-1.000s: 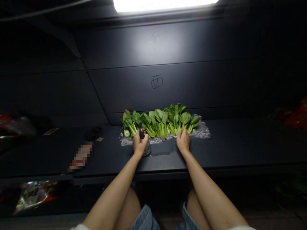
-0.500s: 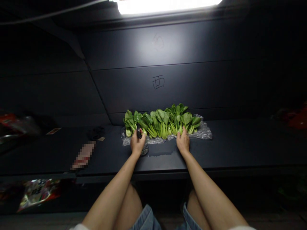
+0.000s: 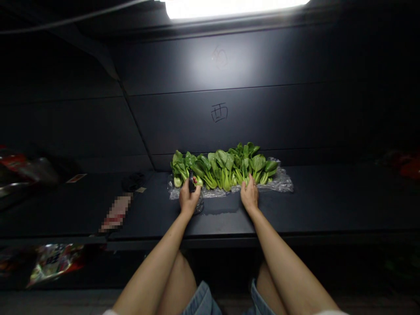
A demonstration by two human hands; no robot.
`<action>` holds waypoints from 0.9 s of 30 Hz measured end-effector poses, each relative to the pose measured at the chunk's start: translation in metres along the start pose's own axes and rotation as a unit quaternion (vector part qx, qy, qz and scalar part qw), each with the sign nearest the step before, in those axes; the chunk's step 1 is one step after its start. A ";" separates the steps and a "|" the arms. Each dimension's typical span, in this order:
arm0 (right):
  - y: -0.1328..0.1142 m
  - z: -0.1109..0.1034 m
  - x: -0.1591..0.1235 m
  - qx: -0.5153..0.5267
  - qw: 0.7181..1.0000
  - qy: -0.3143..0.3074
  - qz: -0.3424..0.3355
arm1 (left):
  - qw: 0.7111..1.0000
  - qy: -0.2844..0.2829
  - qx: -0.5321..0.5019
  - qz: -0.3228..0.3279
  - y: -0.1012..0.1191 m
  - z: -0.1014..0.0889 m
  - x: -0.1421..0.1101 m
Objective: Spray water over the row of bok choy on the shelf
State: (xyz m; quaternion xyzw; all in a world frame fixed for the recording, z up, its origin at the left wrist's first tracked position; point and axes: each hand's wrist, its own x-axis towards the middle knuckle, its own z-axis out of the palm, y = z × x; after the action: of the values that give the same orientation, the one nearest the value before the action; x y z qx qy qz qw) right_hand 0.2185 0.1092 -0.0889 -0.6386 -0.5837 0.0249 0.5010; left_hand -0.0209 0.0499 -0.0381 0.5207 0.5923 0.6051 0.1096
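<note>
A row of green bok choy leans against the back panel, leaves up and pale stems toward me. It lies on crumpled clear plastic wrap. My left hand is closed round the neck of a spray bottle with a black trigger head and a see-through body, largely hidden behind the hand. My right hand is at the stems right of the middle, with thumb and fingers round the base of one bok choy; part of that grip is hidden.
The dark shelf has a wet patch near its front. At the left lie a blurred-out packet, a dark bundle and a small card. A shiny food bag sits on the lower shelf. A bright lamp hangs above.
The view has shifted slightly, so the shelf and bok choy appear further right. My left hand has moved a little left along the row with the spray bottle. My right hand stays at the stems.
</note>
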 end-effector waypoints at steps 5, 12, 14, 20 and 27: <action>0.004 0.003 -0.001 0.009 1.000 0.018 -0.017 | 1.000 -0.003 0.021 0.011 0.000 0.002 0.000; 0.008 0.003 -0.001 0.006 1.000 0.013 -0.022 | 0.999 -0.034 0.002 0.027 0.000 -0.002 0.000; 0.008 0.002 -0.002 0.009 1.000 0.008 -0.027 | 0.998 -0.053 -0.016 0.042 -0.001 -0.005 0.002; 0.002 -0.003 -0.006 0.025 0.997 -0.014 -0.073 | 0.995 -0.037 -0.050 0.073 -0.003 -0.019 0.000; -0.003 -0.014 -0.006 0.054 0.989 -0.026 -0.133 | 0.971 0.112 0.026 0.211 0.031 -0.046 -0.045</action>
State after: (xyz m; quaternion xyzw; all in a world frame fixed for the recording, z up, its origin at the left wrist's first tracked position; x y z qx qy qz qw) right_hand 0.2229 0.0959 -0.0832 -0.5266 -0.6742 0.0060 0.5178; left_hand -0.0212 -0.0199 -0.0231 0.5655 0.4929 0.6534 -0.1015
